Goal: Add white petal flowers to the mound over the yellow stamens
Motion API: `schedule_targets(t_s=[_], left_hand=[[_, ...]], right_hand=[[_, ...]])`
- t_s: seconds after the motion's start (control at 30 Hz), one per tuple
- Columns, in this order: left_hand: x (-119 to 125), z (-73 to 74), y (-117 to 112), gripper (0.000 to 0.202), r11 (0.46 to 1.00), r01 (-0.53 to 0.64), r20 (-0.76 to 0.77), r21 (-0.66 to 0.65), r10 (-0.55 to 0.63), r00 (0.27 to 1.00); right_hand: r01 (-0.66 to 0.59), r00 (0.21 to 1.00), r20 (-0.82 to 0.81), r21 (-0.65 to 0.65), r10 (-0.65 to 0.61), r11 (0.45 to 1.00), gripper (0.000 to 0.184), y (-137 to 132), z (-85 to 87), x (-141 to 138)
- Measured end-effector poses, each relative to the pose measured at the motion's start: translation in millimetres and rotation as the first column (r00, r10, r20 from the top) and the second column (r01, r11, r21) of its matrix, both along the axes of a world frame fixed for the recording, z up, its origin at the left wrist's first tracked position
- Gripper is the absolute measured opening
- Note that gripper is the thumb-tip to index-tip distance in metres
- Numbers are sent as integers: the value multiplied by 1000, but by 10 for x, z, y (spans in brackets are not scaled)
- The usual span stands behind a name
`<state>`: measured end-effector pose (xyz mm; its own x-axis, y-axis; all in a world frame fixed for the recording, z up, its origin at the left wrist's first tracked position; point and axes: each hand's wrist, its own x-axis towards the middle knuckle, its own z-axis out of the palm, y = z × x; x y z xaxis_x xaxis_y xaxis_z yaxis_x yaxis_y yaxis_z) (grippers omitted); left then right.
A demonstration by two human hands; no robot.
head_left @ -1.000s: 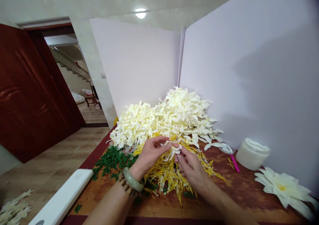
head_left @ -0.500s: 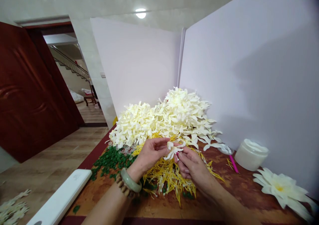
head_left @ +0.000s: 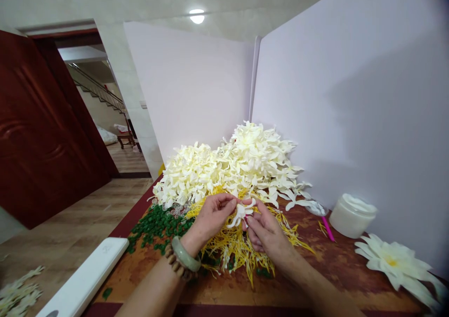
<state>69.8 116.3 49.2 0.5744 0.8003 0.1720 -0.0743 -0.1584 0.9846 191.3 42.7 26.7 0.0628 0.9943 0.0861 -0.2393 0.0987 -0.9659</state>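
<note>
Above the table's middle, my left hand (head_left: 216, 215) pinches one side of a small white artificial flower petal piece (head_left: 240, 215) with curled petals. A jade bangle and a wooden bead bracelet are on that wrist. My right hand (head_left: 264, 228) grips the other side of the petal piece, fingers curled in. A bit of bright pink shows between its fingers; what it belongs to is hidden. Beneath both hands spreads a heap of yellow artificial stamens (head_left: 242, 256) with pale tips. Right behind rises a big pile of cream-white petal pieces (head_left: 231, 167).
Small green plastic parts (head_left: 156, 228) lie left of the stamens. At the right stand a white jar (head_left: 353, 216), a spoon-like pink-handled tool (head_left: 328, 228) and a finished white flower (head_left: 393, 263). A long white box (head_left: 84, 279) sits at the left edge. White panels (head_left: 196, 88) enclose the back.
The petal piece has tilted and shifted slightly left between my fingers. My right hand has moved a little left, its index finger now over the petals. Both hands still hold the piece.
</note>
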Motion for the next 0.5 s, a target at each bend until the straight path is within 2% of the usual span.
schedule_targets(t_s=[0.17, 0.37, 0.5], left_hand=[[27, -13, 0, 27, 999, 5, 12, -39, -4, 1000], [38, -32, -7, 27, 994, -55, 24, -93, 57, 998], [36, -36, -28, 25, 994, -3, 12, -113, 4, 1000]], right_hand=[[12, 1000, 28, 43, -13, 999, 22, -2, -21, -12], [32, 999, 32, 28, -33, 999, 26, 5, -24, -30], [47, 998, 32, 22, -48, 999, 34, -5, 0, -20]])
